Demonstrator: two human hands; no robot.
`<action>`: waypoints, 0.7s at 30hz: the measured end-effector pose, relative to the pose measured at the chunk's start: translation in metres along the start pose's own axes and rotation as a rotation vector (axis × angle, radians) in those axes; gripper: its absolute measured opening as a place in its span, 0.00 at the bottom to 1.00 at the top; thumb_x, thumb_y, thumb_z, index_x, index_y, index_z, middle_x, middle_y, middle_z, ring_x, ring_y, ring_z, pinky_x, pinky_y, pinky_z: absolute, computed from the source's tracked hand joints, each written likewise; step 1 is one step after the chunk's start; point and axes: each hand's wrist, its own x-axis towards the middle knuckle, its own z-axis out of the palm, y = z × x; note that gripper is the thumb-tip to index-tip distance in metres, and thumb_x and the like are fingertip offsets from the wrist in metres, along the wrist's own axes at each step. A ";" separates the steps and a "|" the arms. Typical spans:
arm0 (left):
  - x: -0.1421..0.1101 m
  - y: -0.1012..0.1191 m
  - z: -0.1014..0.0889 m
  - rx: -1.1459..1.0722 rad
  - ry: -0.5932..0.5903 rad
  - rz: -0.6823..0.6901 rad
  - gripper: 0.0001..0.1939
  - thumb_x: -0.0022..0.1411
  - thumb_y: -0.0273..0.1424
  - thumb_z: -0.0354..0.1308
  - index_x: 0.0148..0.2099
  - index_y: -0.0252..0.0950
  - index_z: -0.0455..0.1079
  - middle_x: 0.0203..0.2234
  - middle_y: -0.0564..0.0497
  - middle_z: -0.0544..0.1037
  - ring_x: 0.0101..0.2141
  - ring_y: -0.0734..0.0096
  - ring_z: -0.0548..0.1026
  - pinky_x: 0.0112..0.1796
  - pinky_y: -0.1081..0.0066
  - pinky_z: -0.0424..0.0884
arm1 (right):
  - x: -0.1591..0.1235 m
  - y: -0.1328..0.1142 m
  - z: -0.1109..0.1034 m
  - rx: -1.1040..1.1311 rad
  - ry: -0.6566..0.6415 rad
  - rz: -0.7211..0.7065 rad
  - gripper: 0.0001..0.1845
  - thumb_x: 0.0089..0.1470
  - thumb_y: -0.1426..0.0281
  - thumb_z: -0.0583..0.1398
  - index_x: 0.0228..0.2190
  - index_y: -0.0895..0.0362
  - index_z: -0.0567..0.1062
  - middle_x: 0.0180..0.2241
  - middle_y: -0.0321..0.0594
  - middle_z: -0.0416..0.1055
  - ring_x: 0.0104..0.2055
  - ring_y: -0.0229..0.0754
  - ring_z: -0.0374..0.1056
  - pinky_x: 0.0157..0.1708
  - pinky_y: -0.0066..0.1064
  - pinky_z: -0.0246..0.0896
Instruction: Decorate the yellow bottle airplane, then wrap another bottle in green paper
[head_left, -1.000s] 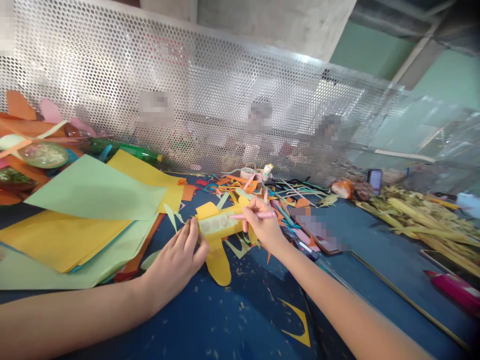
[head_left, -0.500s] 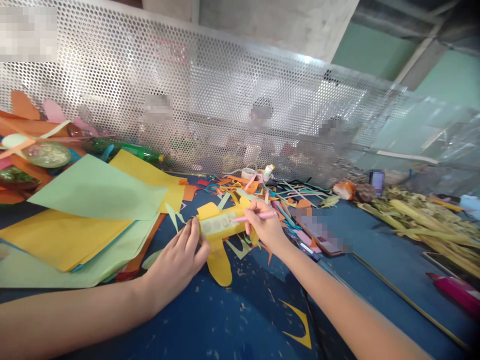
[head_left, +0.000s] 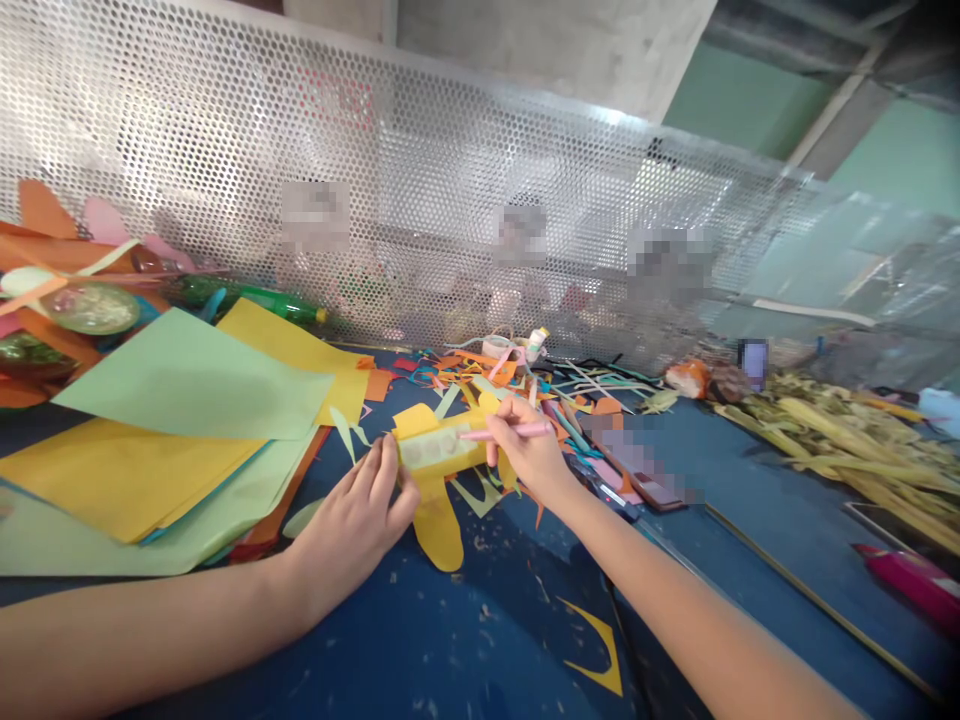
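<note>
A yellow paper airplane [head_left: 438,520] with rounded wings lies in front of me, a pale strip [head_left: 433,449] with several round marks along its body. My left hand [head_left: 371,500] grips the airplane's left end between fingers and thumb. In my right hand [head_left: 525,445] is a pink pen [head_left: 529,429], held in a writing grip. The pen's tip is at the right part of the pale strip. Part of the airplane's right end is hidden behind my right hand.
Coloured paper sheets [head_left: 202,380] are stacked on the left, with a green bottle [head_left: 277,303] behind. Paper scraps [head_left: 480,368], a glue bottle [head_left: 537,344] and a phone [head_left: 637,465] lie beyond my hands. Corn husks [head_left: 832,425] are heaped at the right. A perforated metal screen [head_left: 442,130] stands behind.
The pen tip has moved very slightly left along the pale strip. My left hand and the airplane have stayed in place.
</note>
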 end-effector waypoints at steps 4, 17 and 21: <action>0.000 0.000 0.001 -0.005 -0.006 0.004 0.20 0.53 0.26 0.62 0.47 0.26 0.64 0.52 0.19 0.65 0.51 0.41 0.70 0.46 0.57 0.72 | 0.000 -0.001 -0.001 0.006 -0.006 0.016 0.12 0.55 0.71 0.54 0.22 0.52 0.60 0.11 0.24 0.64 0.15 0.35 0.63 0.27 0.28 0.62; 0.000 -0.001 -0.002 -0.021 -0.011 0.004 0.15 0.57 0.26 0.59 0.46 0.26 0.65 0.51 0.21 0.66 0.51 0.40 0.70 0.46 0.55 0.72 | 0.002 -0.005 -0.001 -0.006 0.000 0.065 0.11 0.52 0.72 0.53 0.20 0.53 0.59 0.08 0.24 0.59 0.11 0.31 0.56 0.17 0.24 0.52; 0.000 0.000 -0.001 -0.022 -0.037 0.007 0.16 0.57 0.25 0.59 0.48 0.26 0.64 0.52 0.21 0.66 0.52 0.40 0.68 0.47 0.56 0.71 | 0.002 -0.003 -0.001 0.015 0.009 0.078 0.11 0.52 0.72 0.54 0.20 0.53 0.59 0.08 0.23 0.59 0.11 0.31 0.55 0.17 0.24 0.51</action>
